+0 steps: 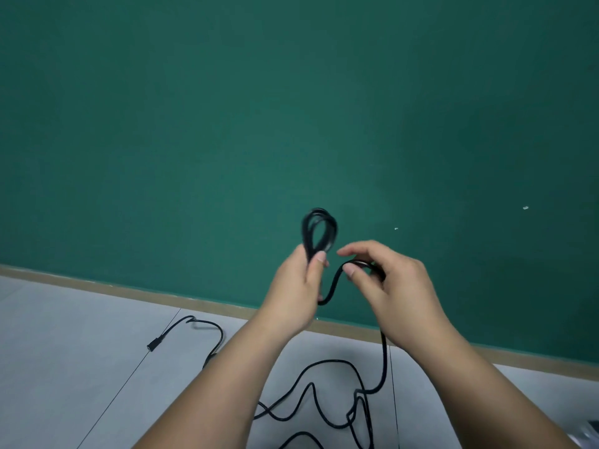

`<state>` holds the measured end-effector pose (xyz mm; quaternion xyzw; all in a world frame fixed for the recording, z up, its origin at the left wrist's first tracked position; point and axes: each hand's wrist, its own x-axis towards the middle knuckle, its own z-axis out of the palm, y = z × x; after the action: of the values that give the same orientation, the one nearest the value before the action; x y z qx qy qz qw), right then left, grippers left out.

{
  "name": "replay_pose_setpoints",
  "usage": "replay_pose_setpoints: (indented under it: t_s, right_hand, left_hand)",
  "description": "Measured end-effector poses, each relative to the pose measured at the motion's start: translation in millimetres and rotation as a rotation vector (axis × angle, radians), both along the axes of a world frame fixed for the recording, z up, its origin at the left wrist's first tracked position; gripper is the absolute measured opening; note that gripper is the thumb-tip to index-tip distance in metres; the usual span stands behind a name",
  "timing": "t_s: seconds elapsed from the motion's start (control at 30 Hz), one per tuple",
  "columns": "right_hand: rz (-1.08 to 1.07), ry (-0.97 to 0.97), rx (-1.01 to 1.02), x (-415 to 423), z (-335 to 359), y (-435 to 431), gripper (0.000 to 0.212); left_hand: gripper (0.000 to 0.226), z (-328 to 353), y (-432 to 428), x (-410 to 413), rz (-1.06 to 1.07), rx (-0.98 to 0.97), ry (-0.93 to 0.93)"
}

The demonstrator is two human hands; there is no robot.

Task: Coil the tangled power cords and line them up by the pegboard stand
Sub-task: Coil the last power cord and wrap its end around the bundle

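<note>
A dark green wall (227, 124) fills most of the view, and a pale grey tiled floor (64, 351) lies below it, with a tan skirting strip (129, 288) running along the join. Both bare forearms reach up from the lower edge. The left hand (296, 286) is curled round a bundle of finished loops (319, 228) that stands above the fist, the thumb pressed against the strands. The right hand (389, 286), just beside it, pinches the black power cord (384, 361) between thumb and fingers, bent into a small arc. From there the cord drops to the floor and sprawls in loose crossing curves between the arms. Its connector (152, 345) lies on the tiles to the left. A small white speck (525, 207) shows on the wall.
</note>
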<state>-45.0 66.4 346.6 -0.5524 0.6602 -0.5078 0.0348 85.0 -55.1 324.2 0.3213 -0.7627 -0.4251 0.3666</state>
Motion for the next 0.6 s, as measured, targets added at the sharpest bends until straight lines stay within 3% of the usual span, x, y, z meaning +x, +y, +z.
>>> replay_pose_setpoints:
  t_s: [0.17, 0.3, 0.5, 0.6]
  right_hand:
    - [-0.076, -0.138, -0.093, 2.7, 9.1, 2.8, 0.026]
    - [-0.180, -0.058, -0.091, 0.3, 17.5, 2.7, 0.032]
    - [-0.200, -0.059, -0.040, -9.8, 14.8, 2.6, 0.035]
    - [-0.109, -0.291, 0.018, -17.8, 13.7, 3.4, 0.026]
  left_hand:
    - [0.036, 2.3, 24.2, -9.1, -0.188, 0.221, 0.084]
    - [0.055, 9.0, 34.4, -10.1, -0.310, 0.390, 0.116]
    - [0.033, 6.5, 35.2, -3.9, -0.578, 0.485, 0.106]
    - [0.026, 3.9, 32.3, -2.3, -0.487, 0.514, 0.158]
